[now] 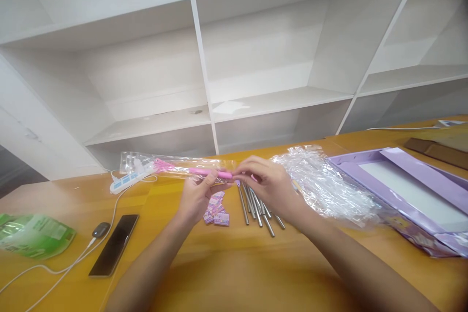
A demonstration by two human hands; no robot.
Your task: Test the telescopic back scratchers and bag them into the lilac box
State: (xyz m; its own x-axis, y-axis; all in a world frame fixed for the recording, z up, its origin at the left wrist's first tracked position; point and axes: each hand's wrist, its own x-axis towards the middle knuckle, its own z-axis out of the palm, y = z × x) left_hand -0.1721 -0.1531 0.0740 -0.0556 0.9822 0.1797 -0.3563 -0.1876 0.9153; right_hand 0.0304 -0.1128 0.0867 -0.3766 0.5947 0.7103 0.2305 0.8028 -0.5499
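A pink stick with a pronged or fringed head (199, 171) lies level inside a clear plastic sleeve (141, 160), its head to the left. My left hand (195, 197) grips its handle through the sleeve from below. My right hand (272, 183) pinches at the right end of the handle and sleeve; its fingertips are closed there. Under my hands, several metal rods (258, 212) lie in a loose bundle, their upper ends partly hidden by my right hand. Beside them sits a small pile of pink and purple printed cards (216, 212).
To the right are a heap of clear plastic sleeves (329, 190) and an open purple box (351, 158). On the left lie a power strip (124, 183), a phone (114, 245), a small black device (101, 229), white cables and a green package (36, 235). White shelving (274, 107) stands behind.
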